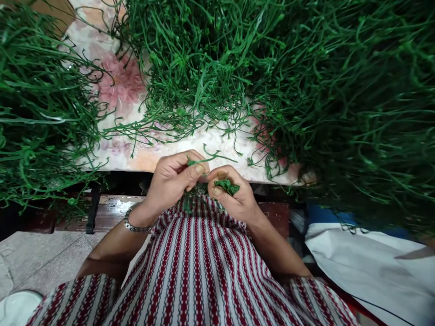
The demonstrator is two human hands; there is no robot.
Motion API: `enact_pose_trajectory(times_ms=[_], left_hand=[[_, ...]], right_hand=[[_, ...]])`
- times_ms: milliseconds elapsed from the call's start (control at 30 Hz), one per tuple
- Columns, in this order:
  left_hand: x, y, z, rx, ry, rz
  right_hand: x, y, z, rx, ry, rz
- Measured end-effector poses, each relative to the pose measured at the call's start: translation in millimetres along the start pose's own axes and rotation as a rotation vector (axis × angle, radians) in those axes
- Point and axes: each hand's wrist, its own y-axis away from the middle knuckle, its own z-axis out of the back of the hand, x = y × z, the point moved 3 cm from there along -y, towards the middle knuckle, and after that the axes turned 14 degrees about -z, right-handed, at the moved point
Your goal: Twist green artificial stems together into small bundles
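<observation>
We see heaps of green stems (340, 90) filling the top and right of the frame, with another heap (30, 127) at the left, all on a floral tablecloth (118, 86) (pink blooms on cream). A red-and-white striped garment (190, 271) spans the bottom, with a white sheet (367, 267) at lower right and grey floor (37, 258) at lower left.

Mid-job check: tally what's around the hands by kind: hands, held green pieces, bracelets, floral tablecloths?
Hands: 2, left hand and right hand
Held green pieces: 2, green stem and green bundle
Bracelets: 1, bracelet
Floral tablecloths: 1, floral tablecloth
Total: 6
</observation>
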Motion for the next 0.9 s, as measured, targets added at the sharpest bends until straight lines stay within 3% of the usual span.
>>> enact_pose_trajectory(times_ms=[200,433,667,900], left_hand=[[6,10,-2.9,0.08,-0.195,-0.016],[7,11,-2.7,0.228,-0.369,-0.047],[5,13,7.7,0.072,-0.343,-0.049],[4,17,6.4,0.137,-0.411,-0.02]], right_hand=[[-2,-2,-9,-0.089,0.189,-0.026],[-7,-4,-11,-0.063,0.247,-0.092],[-3,-7,-8,-0.078,-0.057,-0.096],[-2,-6,-9,-0.172,0.05,-0.046]])
